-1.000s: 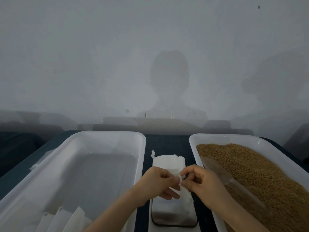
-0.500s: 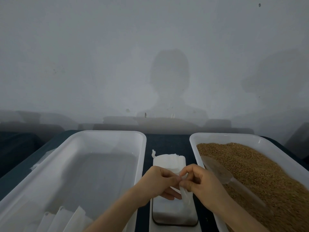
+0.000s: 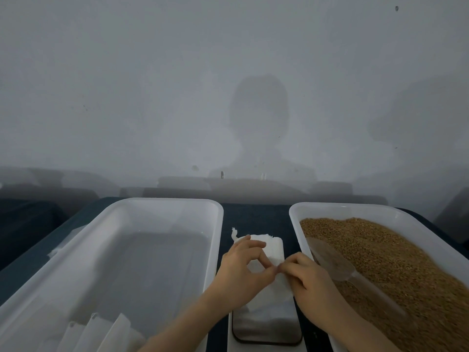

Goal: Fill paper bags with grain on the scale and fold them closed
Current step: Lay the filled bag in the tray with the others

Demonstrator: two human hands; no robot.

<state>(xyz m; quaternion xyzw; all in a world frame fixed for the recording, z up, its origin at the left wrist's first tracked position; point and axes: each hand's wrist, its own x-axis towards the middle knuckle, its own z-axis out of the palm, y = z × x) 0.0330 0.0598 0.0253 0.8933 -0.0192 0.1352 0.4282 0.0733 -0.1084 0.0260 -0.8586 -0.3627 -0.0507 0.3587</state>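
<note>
My left hand (image 3: 241, 273) and right hand (image 3: 312, 283) each pinch the paper bag (image 3: 276, 293) between thumb and fingers, just above the scale (image 3: 266, 331). The bag's mouth is hidden by my fingers. Bag is thin, white and limp. Spare bags (image 3: 271, 243) lie behind on the tabletop (image 3: 256, 217), with grain (image 3: 380, 262) to the right.

— Seen of the person?
— Just the left hand (image 3: 241, 270) and right hand (image 3: 308, 283), both bare, plus the left forearm (image 3: 182, 326) and right forearm (image 3: 355, 336).
— Dressed how?
— Uncovered from fingertips to the bottom edge of the view, wrists included. Slim fingers; nails too dim to make out.
</note>
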